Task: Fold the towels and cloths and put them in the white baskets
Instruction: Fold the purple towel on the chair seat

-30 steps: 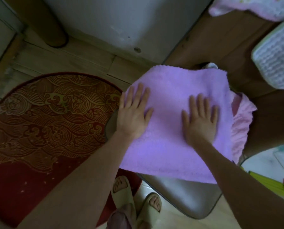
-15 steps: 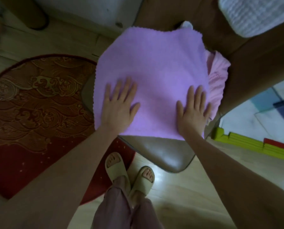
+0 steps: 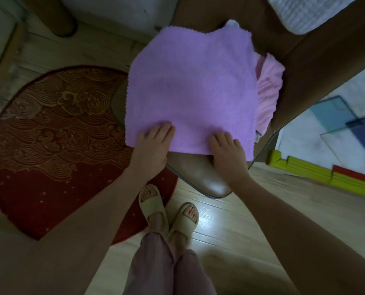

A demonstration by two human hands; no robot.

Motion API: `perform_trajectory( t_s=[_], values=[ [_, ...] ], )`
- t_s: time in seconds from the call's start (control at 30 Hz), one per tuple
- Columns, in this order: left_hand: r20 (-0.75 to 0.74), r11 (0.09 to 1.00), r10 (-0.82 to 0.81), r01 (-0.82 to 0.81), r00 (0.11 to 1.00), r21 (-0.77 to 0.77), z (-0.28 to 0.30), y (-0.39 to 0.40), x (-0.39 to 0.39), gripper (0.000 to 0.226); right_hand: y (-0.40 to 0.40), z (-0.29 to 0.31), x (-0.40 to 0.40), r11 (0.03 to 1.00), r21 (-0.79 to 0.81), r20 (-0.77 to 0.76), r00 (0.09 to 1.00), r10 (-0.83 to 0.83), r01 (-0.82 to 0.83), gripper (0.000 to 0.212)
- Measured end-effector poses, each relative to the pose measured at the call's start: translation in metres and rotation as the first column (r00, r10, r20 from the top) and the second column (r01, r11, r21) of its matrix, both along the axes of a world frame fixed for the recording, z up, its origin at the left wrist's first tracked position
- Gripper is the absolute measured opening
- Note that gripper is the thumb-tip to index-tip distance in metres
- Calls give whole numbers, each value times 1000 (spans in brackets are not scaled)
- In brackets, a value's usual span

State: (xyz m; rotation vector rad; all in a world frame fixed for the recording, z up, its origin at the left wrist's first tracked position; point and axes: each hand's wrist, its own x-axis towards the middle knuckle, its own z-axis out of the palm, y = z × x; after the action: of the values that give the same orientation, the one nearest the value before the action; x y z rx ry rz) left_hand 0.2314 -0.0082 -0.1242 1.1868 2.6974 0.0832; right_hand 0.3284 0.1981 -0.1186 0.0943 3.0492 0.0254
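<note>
Both hands sit on the near edge of the purple towel (image 3: 190, 90). The left hand (image 3: 150, 146) lies with its fingers (image 3: 163, 129) bent over the hem; whether they only press or have begun to pinch the cloth, I cannot tell. The right hand (image 3: 227, 149) rests the same way near the right corner, fingers slightly curled on the fabric, its grip equally unclear.

The towel is spread flat, one layer showing, across a brown padded stool (image 3: 198, 177) that serves as the surface, its near edge just short of the seat's front. A pink cloth (image 3: 267, 90) lies bunched under its right side, half covered. A white ribbed basket (image 3: 309, 11) shows at the top right, well apart from the hands.

The step in hand looks like the start of a fold: the near edge is being taken up. The next move likely calls for pinching both near corners and carrying them to the far edge, keeping the hems lined up.
</note>
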Motion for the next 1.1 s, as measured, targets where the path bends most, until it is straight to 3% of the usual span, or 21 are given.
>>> perform_trajectory(
  t_s=[0.07,0.13,0.23,0.33,0.4,0.47,0.53,0.67,0.77,0.87,0.93,1.0,1.1],
  values=[
    [22,998,7,-9,1000,69,-1,4,-5,68,6,6,-8,1000,6,43,999,-27,26,17],
    [81,985,11,-25,997,169,0,6,-8,47,11,12,-12,995,-49,89,992,-84,89,21],
    [246,949,93,-161,965,271,11,9,-15,26,16,30,-21,921,-199,82,942,-326,336,28],
    [555,784,227,-488,800,383,36,12,-26,25,24,55,-31,770,-407,33,851,-525,491,29],
    [681,684,233,-615,694,393,58,15,-41,19,31,74,-42,642,-585,12,797,-604,495,21],
    [633,677,257,-604,730,421,72,18,-60,9,41,88,-58,613,-657,-34,795,-606,439,15],
    [543,707,289,-558,788,434,86,23,-80,14,50,98,-74,656,-654,-97,817,-568,378,15],
    [392,841,183,-350,902,412,117,27,-105,13,62,115,-95,727,-604,-175,836,-521,326,19],
    [393,843,206,-366,896,394,139,28,-111,7,65,136,-92,764,-574,-166,871,-462,295,18],
    [386,860,239,-379,891,342,167,28,-117,15,67,167,-85,823,-516,-106,936,-336,237,25],
    [366,889,213,-335,906,311,192,29,-120,20,73,188,-85,861,-463,-93,954,-284,211,18],
    [312,923,201,-287,929,258,217,33,-122,21,78,213,-86,867,-449,-117,947,-298,217,9],
    [210,967,187,-217,960,132,253,43,-124,24,81,251,-86,857,-458,-180,920,-348,235,13]
  ],
)
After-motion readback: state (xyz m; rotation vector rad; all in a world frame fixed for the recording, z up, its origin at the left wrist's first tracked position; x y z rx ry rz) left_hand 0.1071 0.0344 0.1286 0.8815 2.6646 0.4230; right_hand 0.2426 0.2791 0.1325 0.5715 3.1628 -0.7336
